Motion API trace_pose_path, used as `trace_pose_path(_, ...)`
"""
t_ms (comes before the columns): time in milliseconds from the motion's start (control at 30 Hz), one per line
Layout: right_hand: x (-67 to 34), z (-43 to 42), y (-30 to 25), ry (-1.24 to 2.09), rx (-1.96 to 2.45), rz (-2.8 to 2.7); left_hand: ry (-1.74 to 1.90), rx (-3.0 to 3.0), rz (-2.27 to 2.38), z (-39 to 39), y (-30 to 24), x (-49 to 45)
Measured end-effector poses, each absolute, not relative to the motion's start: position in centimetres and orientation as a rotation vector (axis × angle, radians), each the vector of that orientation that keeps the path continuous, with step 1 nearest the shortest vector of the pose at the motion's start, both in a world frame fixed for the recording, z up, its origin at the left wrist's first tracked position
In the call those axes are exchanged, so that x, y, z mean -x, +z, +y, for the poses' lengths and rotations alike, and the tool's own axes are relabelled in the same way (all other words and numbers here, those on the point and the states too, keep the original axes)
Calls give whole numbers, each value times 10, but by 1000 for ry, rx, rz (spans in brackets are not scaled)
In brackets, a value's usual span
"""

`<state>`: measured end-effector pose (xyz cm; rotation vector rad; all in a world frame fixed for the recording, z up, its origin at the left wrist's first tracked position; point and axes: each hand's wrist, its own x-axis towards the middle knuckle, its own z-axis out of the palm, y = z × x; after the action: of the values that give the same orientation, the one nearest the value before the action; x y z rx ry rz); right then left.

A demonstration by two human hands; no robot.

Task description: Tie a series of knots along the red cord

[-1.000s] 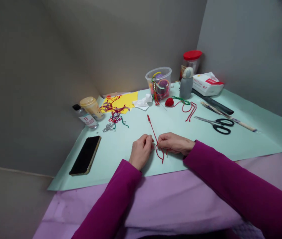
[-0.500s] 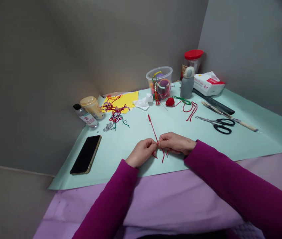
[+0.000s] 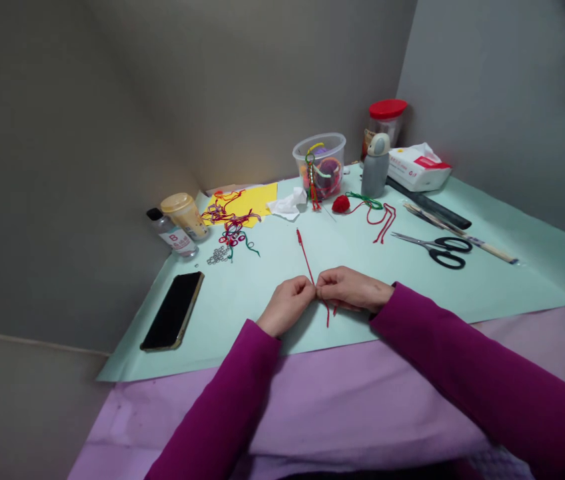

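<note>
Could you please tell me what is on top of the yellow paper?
Tangled red and purple threads lie on the yellow paper, and a crumpled tissue overlaps its right edge. What these cover cannot be seen.

The clear, black-capped plastic bottle [image 3: 175, 240] bore a red "B"; print on the white-and-red tissue pack [image 3: 418, 172] was illegible.

the left hand [image 3: 287, 305] and right hand [image 3: 348, 289] pinch close together at the red cord [image 3: 306, 259], fingers [image 3: 326, 291] curled. both forearms [image 3: 462, 357] angle inward toward it.
</note>
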<state>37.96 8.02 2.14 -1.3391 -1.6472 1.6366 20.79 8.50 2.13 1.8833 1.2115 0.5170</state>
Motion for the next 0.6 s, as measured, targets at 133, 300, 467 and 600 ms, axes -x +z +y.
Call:
trace_pose_path(133, -388, 84, 27, 1658, 1417, -1643, 530, -1840, 1232, 85, 20, -207)
trace_pose_path(300, -387, 77, 39, 1533, 1385, -1766, 555, -1771, 1222, 85, 21, -207)
trace_pose_path(467, -372, 61, 41, 1175, 1327, -2040, 537, -1647, 1158, 86, 24, -207)
trace_pose_path(600, -372, 57, 47, 1359, 1299, -2058, 524, -1594, 1097, 87, 24, -206)
